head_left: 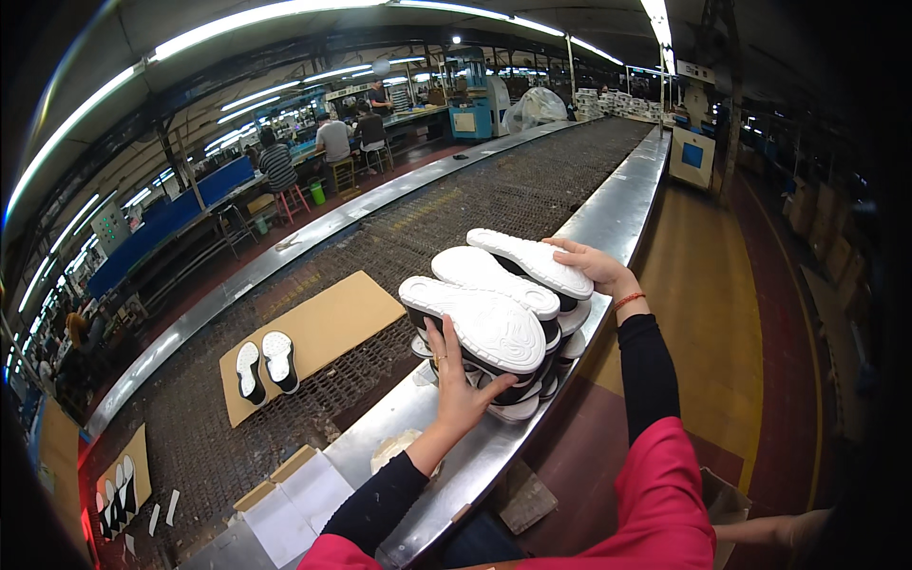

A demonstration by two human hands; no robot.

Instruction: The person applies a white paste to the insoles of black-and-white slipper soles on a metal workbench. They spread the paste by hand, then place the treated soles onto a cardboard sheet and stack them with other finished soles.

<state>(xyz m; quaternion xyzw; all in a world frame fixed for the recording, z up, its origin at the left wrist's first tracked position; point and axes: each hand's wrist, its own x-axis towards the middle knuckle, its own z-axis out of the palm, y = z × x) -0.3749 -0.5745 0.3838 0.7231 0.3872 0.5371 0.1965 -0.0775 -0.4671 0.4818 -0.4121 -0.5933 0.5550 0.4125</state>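
A stack of white-and-black shoe soles [475, 328] rests on the metal edge of the conveyor in front of me, tread sides up in the top row. My left hand [458, 385] grips the near sole, fingers along its left side and thumb at its lower right. At the far right, my right hand [594, 268] holds the toe or heel end of another white sole [532, 261], fingers over its top; its thumb is hidden. Further soles lie underneath, partly covered by the top ones.
Left of the stack, a cardboard sheet [332, 332] on the mesh conveyor [427, 218] carries two soles [264, 366]. Another cardboard piece [140, 461] with several soles lies at lower left. White papers [294, 513] are on the near edge. Another person's forearm [774, 529] shows at lower right.
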